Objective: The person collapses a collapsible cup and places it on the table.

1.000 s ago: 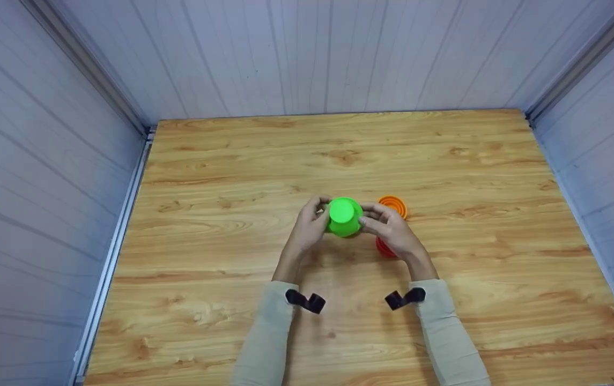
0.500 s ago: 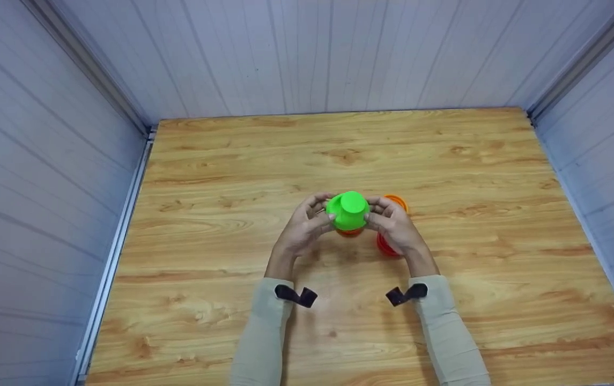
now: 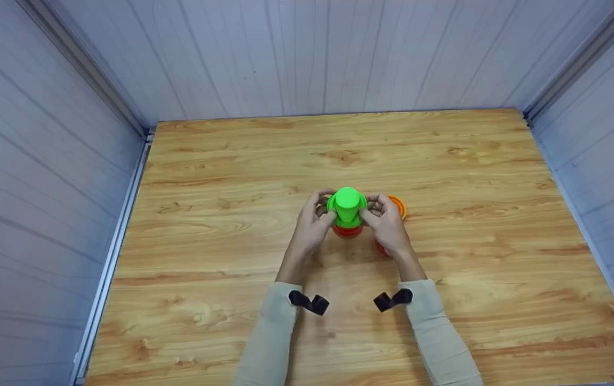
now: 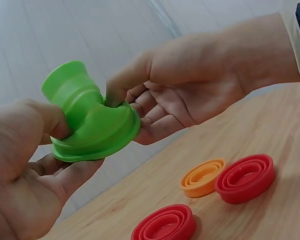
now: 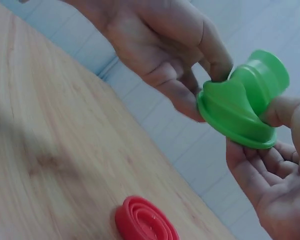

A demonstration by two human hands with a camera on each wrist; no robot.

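Observation:
Both hands hold a green collapsible cup [image 3: 347,206] in the air, its narrow end up and its wide rim down. My left hand [image 3: 311,228] pinches the left side, thumb pressed into the wall and fingers under the rim. My right hand [image 3: 391,229] pinches the opposite side in the same way. In the left wrist view the narrow part of the cup [image 4: 72,87] stands out tilted, and the wall beside the thumbs is dented and folded. Below it on the table lies a flattened red collapsible cup [image 3: 348,231], partly hidden in the head view.
A flattened orange cup [image 4: 204,178] and another flattened red cup [image 4: 245,178] lie on the wooden table [image 3: 221,236], just right of centre and partly covered by the right hand in the head view. Pale panel walls [image 3: 307,59] enclose the table's back and sides.
The green cup has moved slightly away from the body and its narrow end stands out more. Its tilt has shifted between the hands. The red cup beneath has come into view.

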